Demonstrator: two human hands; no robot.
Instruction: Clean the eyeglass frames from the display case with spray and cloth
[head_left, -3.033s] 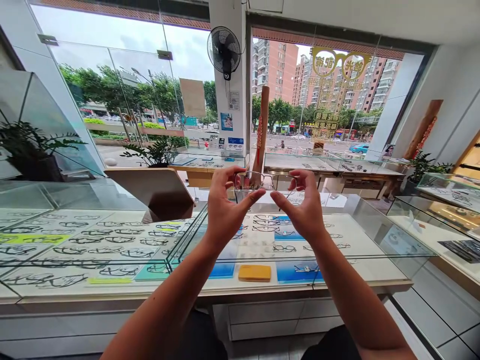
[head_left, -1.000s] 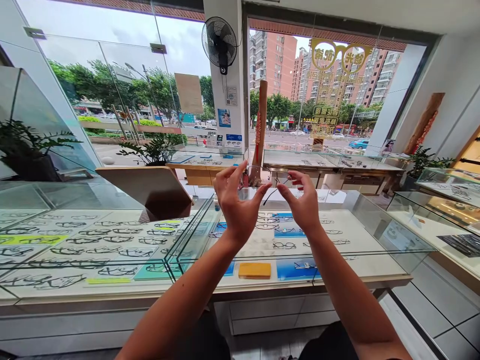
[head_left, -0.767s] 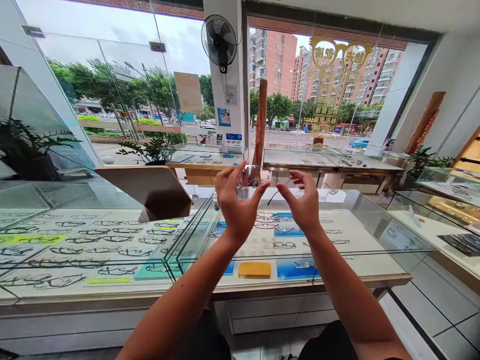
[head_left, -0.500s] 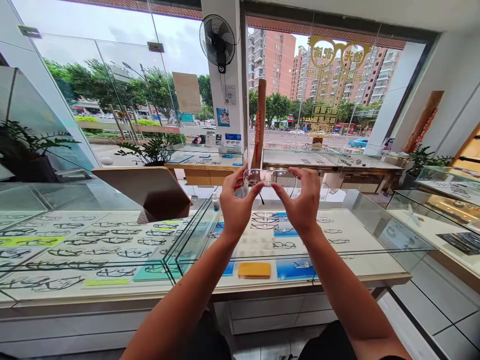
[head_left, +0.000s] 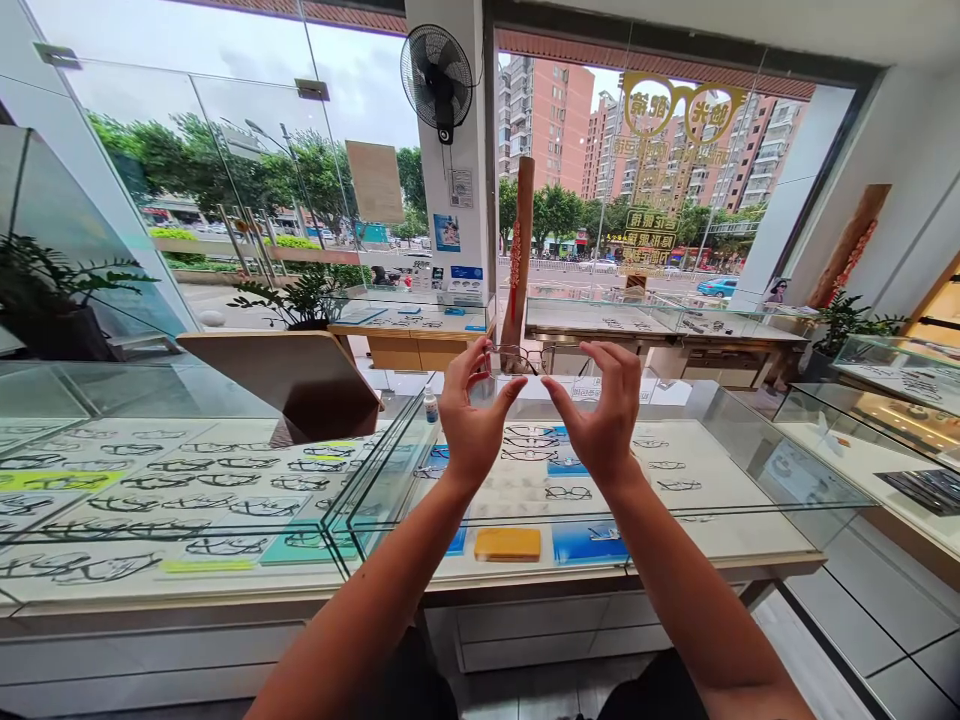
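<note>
Above the glass display counter, a pair of thin-rimmed eyeglasses [head_left: 528,353] is held up at its left end by my left hand [head_left: 474,415]. The fingers of that hand are bent around the end of the frame, and its thumb points toward the middle. My right hand [head_left: 604,415] is raised close by, apart from the eyeglasses, with a gap between thumb and fingers and nothing in it. Below my hands, more eyeglasses [head_left: 568,492] lie inside the glass case [head_left: 720,470].
A yellow box [head_left: 508,544] lies near the case's front. A small white bottle [head_left: 430,404] stands by its back left corner. At left, a tilted brown panel [head_left: 262,360] rises over another case with rows of eyeglasses. Further counters line the windows.
The eyeglasses have turned and shifted left, toward my left hand. My right hand has let go of their right side and stays at about the same place.
</note>
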